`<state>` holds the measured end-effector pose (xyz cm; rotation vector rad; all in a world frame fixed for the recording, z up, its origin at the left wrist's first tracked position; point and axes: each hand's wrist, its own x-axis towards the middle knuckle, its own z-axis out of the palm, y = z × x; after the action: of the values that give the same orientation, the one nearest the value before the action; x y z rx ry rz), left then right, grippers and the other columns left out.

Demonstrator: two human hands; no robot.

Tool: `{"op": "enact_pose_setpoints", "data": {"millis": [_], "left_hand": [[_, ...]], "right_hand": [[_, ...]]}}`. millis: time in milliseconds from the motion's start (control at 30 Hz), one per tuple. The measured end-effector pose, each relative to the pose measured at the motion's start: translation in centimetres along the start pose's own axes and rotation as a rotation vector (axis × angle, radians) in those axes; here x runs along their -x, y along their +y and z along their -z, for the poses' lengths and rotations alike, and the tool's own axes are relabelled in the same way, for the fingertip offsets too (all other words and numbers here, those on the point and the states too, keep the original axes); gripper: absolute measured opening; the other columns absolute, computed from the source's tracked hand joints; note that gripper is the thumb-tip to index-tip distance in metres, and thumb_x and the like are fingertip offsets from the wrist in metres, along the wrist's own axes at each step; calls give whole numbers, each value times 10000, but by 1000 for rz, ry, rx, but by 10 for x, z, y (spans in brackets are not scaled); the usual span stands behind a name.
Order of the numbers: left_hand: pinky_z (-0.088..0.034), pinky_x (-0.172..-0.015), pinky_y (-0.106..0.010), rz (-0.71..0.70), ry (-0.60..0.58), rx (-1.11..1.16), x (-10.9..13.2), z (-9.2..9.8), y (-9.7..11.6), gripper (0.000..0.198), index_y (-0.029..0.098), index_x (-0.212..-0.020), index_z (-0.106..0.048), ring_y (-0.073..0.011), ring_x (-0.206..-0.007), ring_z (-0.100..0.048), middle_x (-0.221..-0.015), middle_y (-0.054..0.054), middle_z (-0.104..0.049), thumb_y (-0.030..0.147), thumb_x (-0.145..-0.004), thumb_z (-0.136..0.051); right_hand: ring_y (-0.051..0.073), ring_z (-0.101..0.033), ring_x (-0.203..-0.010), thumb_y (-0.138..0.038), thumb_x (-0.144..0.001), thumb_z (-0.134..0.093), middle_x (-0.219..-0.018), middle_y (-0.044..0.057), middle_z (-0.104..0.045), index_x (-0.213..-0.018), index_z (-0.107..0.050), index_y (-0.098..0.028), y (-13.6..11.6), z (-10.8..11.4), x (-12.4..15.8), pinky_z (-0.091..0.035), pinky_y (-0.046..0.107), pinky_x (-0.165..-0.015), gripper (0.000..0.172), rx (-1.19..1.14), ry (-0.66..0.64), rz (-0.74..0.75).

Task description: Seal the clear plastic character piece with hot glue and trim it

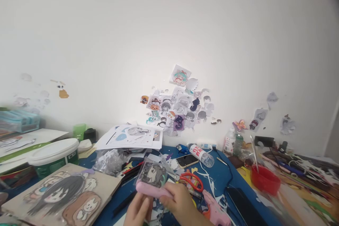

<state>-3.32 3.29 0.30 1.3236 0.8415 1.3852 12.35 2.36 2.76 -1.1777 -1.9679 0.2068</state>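
Note:
In front of me, both hands are raised over the cluttered desk. My right hand (pixel 181 204) grips one end of a smooth pink elongated tool (pixel 149 189), its thumb lying along it. Behind that tool stands a clear plastic sleeve (pixel 155 173) holding a grey cartoon figure, tilted toward me. My left hand (pixel 139 208) is curled at the sleeve's lower left edge, fingers closed; the pink tool covers where they meet. Red-handled scissors (pixel 194 182) lie just beyond my right hand. A pink glue gun (pixel 215 208) rests to its right.
A cartoon-painted board (pixel 63 194) and a white-lidded tub (pixel 54 150) stand left. A phone (pixel 187 161) and a lying bottle (pixel 202 155) are behind the hands. A red container (pixel 265 180), a dark flat device (pixel 246 206) and cables occupy the right. Paper cutouts (pixel 178 107) cover the wall.

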Motion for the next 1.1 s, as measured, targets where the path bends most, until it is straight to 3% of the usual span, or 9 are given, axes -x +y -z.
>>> {"op": "enact_pose_setpoints", "data": {"millis": [100,200,267,367,500,633,767,967,1100], "left_hand": [[-391,-483,-237,-44,59,-11,-4,2,12,527,162,-904,-601,-160,-532,-486,-596,17,-570,613,-635,-643],[-448,-570,-249,-17,53,-94,-7,1,20,387,154,-726,-631,-187,-647,-568,-735,-37,-652,512,-605,-716],[-479,-624,-266,25,57,-52,-8,0,17,357,156,-718,-630,-221,-735,-606,-774,-54,-671,481,-606,-729],[-504,-689,-282,90,69,105,-10,0,3,412,166,-859,-621,-243,-832,-634,-877,-77,-704,435,-584,-769],[-498,-777,-285,141,-18,229,-10,-3,-6,441,174,-900,-625,-233,-863,-658,-889,-74,-733,335,-542,-826],[-477,-842,-314,212,-121,304,-6,-10,3,435,163,-938,-637,-246,-911,-659,-913,-87,-739,310,-570,-817],[-482,-802,-322,257,-93,268,-1,-13,9,348,144,-855,-667,-256,-843,-674,-860,-95,-747,337,-594,-795],[-489,-724,-287,201,-34,204,-3,-10,4,369,133,-823,-684,-245,-787,-674,-752,-79,-745,344,-550,-815],[-494,-673,-271,148,-64,179,-3,-9,1,372,131,-800,-679,-216,-709,-661,-711,-62,-731,347,-533,-823]], "right_hand": [[117,-404,-493,-760,-789,-196,-527,-20,-452,-596,-499,-172,16,-4,14,-215,228,-474,690,50,37,-52],[133,-452,-512,-731,-813,-216,-552,0,-518,-609,-507,-176,28,-8,23,-236,232,-491,659,66,49,-87],[143,-478,-521,-723,-819,-227,-564,7,-547,-615,-512,-180,32,-9,27,-236,234,-495,646,86,51,-98],[148,-504,-523,-722,-821,-228,-574,7,-571,-621,-520,-187,33,-10,31,-226,239,-494,642,140,53,-106],[158,-535,-549,-707,-830,-249,-592,7,-588,-659,-545,-193,34,-11,36,-242,241,-506,618,152,35,-124],[163,-535,-546,-705,-832,-240,-587,10,-587,-667,-546,-195,34,-12,38,-256,241,-512,617,143,42,-139],[161,-534,-543,-687,-841,-254,-571,8,-575,-653,-538,-195,36,-14,39,-256,238,-506,598,170,19,-163],[161,-564,-558,-573,-874,-335,-595,3,-607,-705,-569,-203,32,-14,41,-297,231,-513,469,150,-20,-148],[207,-637,-696,-418,-834,-465,-782,39,-700,-910,-635,-217,20,-10,42,-391,246,-598,274,75,-23,-222]]}}
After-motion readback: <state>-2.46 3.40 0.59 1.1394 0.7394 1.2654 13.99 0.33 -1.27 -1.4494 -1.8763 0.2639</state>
